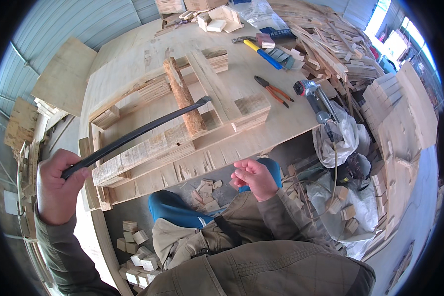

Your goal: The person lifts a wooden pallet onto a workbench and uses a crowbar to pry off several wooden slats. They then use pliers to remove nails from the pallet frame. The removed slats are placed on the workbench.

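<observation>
My left hand point(59, 182) is closed around the lower end of a long black pry bar point(138, 132). The bar slants up to the right across a wooden pallet point(148, 157) lying on the plywood bench. Its flattened far tip is by a smooth cross board point(209, 84), just past a rough cross board with bark edges point(180, 93). In front of the bench's near edge, my right hand point(256, 180) hovers with loosely bent fingers, somewhat apart; I see nothing in it. The pallet is nearest to it.
On the bench point(291, 127) lie orange-handled pliers point(275, 91), a hammer with a yellow and blue handle point(262, 53) and a nail gun point(323, 106) with a hose. Scrap wood point(325, 39) is heaped at the back right. Wood blocks point(142, 261) pile up below left.
</observation>
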Demonstrator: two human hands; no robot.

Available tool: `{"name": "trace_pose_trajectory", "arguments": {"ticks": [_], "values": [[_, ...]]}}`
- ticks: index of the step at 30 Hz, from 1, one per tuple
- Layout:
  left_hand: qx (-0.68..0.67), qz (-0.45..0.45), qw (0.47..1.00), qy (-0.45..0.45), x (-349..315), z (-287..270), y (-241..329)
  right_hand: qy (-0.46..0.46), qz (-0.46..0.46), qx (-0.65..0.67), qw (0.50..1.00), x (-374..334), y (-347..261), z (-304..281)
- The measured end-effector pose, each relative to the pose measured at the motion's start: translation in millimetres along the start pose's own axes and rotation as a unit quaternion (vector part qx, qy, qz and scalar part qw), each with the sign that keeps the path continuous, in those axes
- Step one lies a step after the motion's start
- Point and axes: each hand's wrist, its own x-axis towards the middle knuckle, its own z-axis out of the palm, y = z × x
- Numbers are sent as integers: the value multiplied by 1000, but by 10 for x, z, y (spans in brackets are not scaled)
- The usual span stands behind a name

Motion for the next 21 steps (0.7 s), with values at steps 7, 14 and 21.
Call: {"name": "trace_pose_trajectory", "arguments": {"ticks": [7, 14, 21], "values": [[17, -30, 999, -7, 70, -103, 220, 1, 7, 1, 1000, 32, 66, -114], [46, -2, 999, -29, 195, 11, 318, 10, 7, 31, 999, 69, 102, -173], [-46, -79, 995, -39, 151, 286, -71, 110, -261, -264, 922, 98, -131, -118]]}}
